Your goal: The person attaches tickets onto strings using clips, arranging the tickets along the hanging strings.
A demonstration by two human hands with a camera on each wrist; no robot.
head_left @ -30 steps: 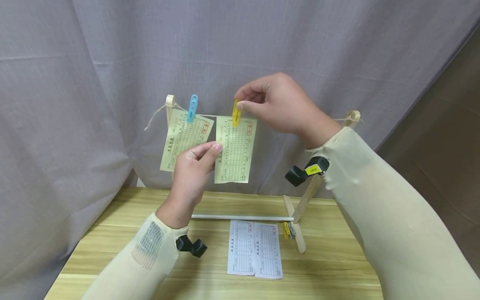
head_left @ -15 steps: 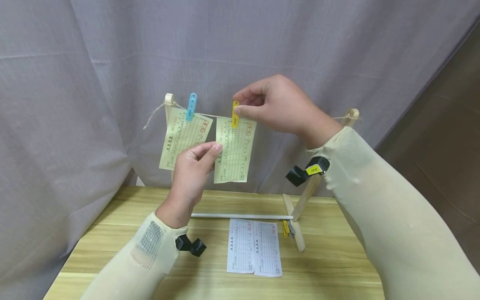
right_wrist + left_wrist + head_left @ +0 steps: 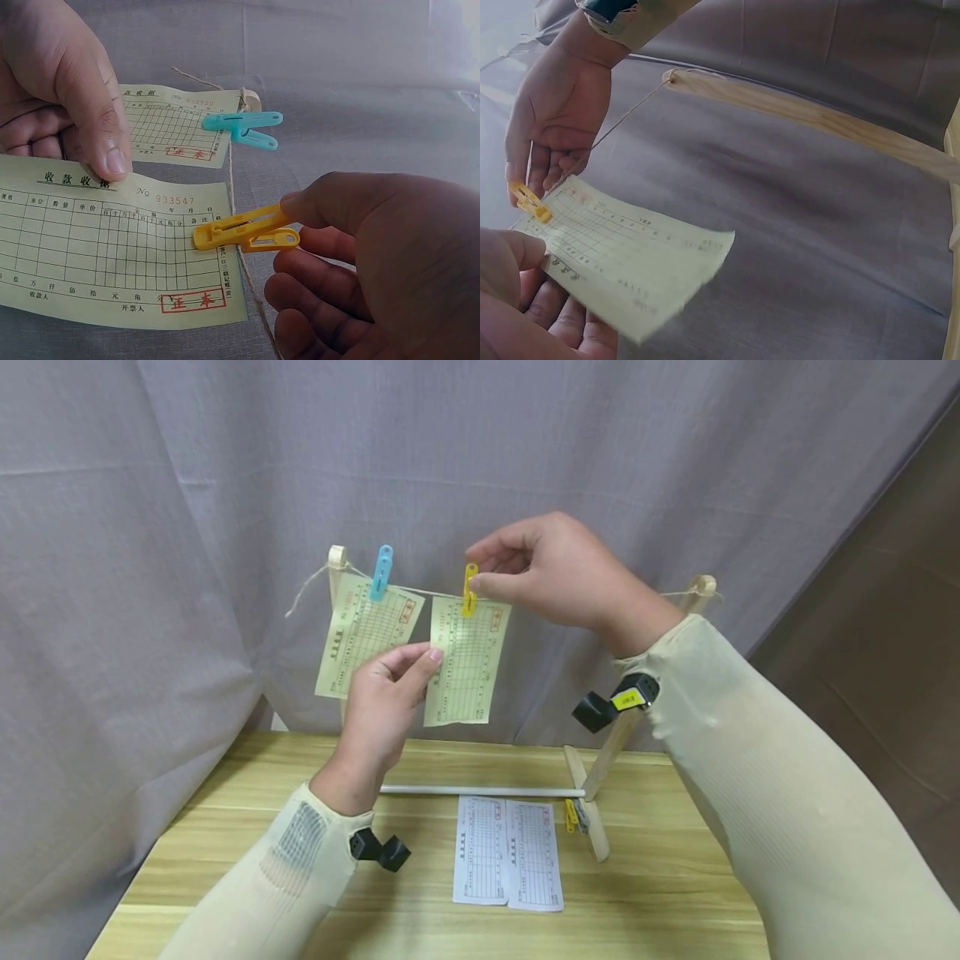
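A yellow receipt slip (image 3: 467,685) hangs at the string (image 3: 420,591), with a yellow clothespin (image 3: 469,602) clamped over its top edge. My left hand (image 3: 382,702) pinches the slip's left edge between thumb and fingers. At the clothespin's handle end, my right hand (image 3: 558,568) has its thumb on one arm and a fingertip by the other, as the right wrist view (image 3: 360,247) shows. Left of this, a second yellow receipt (image 3: 360,635) hangs tilted from a blue clothespin (image 3: 381,573). In the left wrist view, the held slip (image 3: 630,255) bends slightly.
Two white receipt slips (image 3: 480,852) lie side by side on the wooden table (image 3: 637,893). More clothespins (image 3: 573,817), yellow and grey, lie by the rack's right foot (image 3: 596,835). A white rod (image 3: 480,791) runs low across the rack. Behind hangs a grey curtain (image 3: 487,452).
The held receipt's lower end has swung slightly left. Both hands keep nearly the same place and hold, and the head view has shifted a little.
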